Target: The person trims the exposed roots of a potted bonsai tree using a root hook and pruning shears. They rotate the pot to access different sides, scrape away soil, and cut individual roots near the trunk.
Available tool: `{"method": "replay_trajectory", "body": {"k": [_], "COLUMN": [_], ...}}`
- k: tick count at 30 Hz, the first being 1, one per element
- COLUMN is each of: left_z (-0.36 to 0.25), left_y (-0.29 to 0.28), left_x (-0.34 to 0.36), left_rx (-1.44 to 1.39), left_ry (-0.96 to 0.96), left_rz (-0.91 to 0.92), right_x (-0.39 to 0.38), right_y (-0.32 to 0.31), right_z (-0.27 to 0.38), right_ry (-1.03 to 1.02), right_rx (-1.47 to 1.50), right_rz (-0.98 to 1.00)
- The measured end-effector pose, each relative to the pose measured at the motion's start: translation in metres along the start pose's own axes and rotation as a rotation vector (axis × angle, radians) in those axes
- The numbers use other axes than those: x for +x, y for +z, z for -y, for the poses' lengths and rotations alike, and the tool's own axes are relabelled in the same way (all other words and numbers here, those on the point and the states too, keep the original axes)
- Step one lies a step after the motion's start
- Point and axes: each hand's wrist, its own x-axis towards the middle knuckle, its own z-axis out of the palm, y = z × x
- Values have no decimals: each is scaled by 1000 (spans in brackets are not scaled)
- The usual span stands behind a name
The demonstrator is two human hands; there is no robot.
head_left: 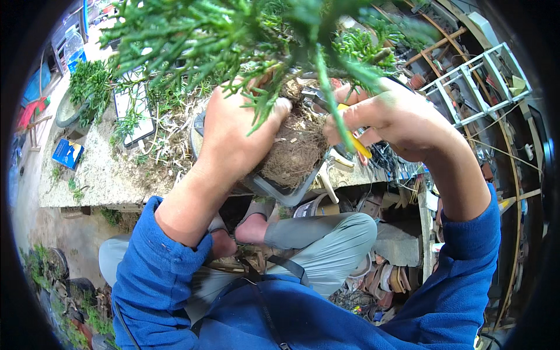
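Observation:
A juniper (233, 41) with bushy green foliage fills the top of the view. Its fibrous root ball (294, 154) sits in a dark plastic pot or tray (289, 195). My left hand (242, 125) is closed around the juniper's lower stem, its fingertips partly behind foliage. On the other side, my right hand (385, 119) grips yellow-handled pliers (361, 147). Their metal jaws (315, 96) point left, close to the trunk base just above the soil. A blurred green sprig hangs in front of the right hand, and what the jaws touch is hidden.
Shredded bark and clippings (175, 140) litter the stone worktop (105, 181). A dark-edged white tray (134, 111), a blue box (68, 153) and cut greenery (90, 87) lie to the left. Wires (385, 160) bunch at right, near a pale metal rack (478, 84). My crossed legs are below the worktop.

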Motion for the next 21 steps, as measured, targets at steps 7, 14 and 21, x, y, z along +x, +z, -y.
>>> {"method": "replay_trajectory", "body": {"k": [7, 14, 21], "left_z": [-4, 10, -2], "left_y": [14, 16, 15], "left_x": [-4, -4, -5], "left_rx": [62, 406, 102], "left_ry": [-51, 249, 60], "left_rz": [3, 27, -59], "right_x": [20, 50, 35], "right_y": [-28, -29, -24], "right_z": [14, 53, 43], "right_ry": [129, 669, 530], "right_rx": [93, 21, 19], "right_rz": [120, 267, 84]}}
